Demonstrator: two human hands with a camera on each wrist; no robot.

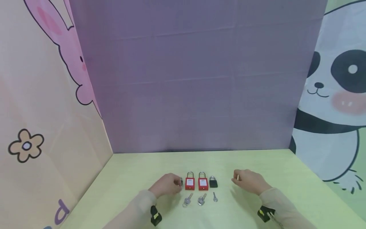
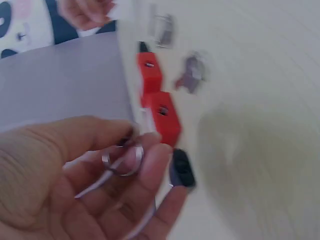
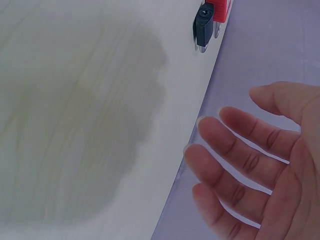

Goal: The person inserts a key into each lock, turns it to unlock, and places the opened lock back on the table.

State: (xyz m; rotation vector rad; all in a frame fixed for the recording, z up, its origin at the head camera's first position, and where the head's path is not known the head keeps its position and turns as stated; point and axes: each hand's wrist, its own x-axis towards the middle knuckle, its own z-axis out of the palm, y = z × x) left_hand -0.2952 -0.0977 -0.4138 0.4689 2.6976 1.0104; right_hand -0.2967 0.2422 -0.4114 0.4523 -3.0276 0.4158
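Between thumb and fingertips, my left hand (image 1: 168, 185) pinches a small metal key ring (image 2: 122, 160); whatever is attached to it is mostly hidden by the fingers. Beside this hand stands a black padlock (image 2: 181, 170), partly covered in the head view. Two red padlocks (image 1: 190, 183) with white labels lie to its right, followed by another black padlock (image 1: 213, 183). In front of them lie a key on a ring (image 1: 187, 200), a second ringed key bunch (image 1: 201, 199) and a single small key (image 1: 215, 197). My right hand (image 1: 250, 181) hovers at the right, fingers loosely bent, holding nothing.
A pale yellow table (image 1: 137, 165) carries everything. Behind it hangs a purple-grey cloth (image 1: 183, 79). Walls with a pink rabbit (image 1: 71, 54) and a panda (image 1: 328, 95) stand on the left and right. Small black devices (image 1: 155, 216) sit at both wrists.
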